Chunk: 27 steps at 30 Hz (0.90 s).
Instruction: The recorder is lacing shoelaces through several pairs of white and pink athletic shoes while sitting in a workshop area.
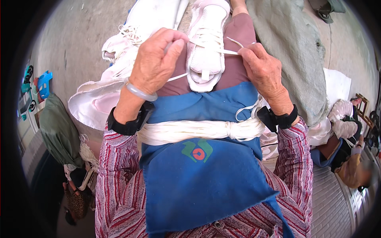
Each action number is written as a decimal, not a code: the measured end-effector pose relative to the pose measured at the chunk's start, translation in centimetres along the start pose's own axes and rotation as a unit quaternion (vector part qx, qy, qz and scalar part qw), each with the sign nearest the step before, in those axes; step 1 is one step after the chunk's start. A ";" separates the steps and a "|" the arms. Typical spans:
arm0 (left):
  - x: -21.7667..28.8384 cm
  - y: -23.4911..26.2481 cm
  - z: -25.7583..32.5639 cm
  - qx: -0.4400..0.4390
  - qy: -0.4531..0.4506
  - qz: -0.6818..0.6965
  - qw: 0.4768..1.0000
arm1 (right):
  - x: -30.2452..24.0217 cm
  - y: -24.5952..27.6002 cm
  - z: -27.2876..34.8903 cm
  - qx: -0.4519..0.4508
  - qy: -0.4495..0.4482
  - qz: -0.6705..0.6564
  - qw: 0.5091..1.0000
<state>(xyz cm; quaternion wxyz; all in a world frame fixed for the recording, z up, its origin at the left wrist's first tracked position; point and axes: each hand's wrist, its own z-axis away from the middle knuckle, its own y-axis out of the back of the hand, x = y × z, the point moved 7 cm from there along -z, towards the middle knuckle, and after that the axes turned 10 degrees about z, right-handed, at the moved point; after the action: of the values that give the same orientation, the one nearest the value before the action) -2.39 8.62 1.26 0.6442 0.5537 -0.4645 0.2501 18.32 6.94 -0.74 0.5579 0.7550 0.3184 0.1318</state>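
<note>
A white sneaker [206, 39] rests on my lap between my thighs, its opening and heel tab toward me. White lace [229, 51] crosses its upper part and runs out to both sides. On the left, my left hand [158, 57] pinches one stretch of lace beside the shoe, and a loose end trails below it. To the right, my right hand [262, 65] grips the other lace end between thumb and fingers, with a short tip standing up above. A bundle of white laces [186, 133] lies across my blue apron [198, 186], tied near its right end.
White shoe pieces [113, 49] and a pale bag [95, 103] lie at my left. A grey-green sack [289, 51] is at my right. Another person [355, 170] sits at far right near more shoes [342, 119]; a second person [77, 202] shows at lower left.
</note>
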 end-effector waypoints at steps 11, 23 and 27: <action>0.6 22.0 8.5 0.311 0.157 0.057 0.936 | 3.4 2.3 2.3 -0.030 -0.320 -0.389 0.864; -2.9 7.9 6.8 0.148 0.225 0.159 0.950 | 0.5 1.1 4.2 -0.140 -0.167 -0.051 0.975; -1.3 1.0 4.0 0.009 0.258 0.084 0.962 | -0.8 0.1 3.4 -0.108 -0.128 -0.046 0.985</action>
<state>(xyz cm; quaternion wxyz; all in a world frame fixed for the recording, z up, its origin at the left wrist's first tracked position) -5.09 5.31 0.43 0.7137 0.4354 -0.3248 0.4422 19.61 3.82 -1.72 0.6777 0.6856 0.2625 0.0423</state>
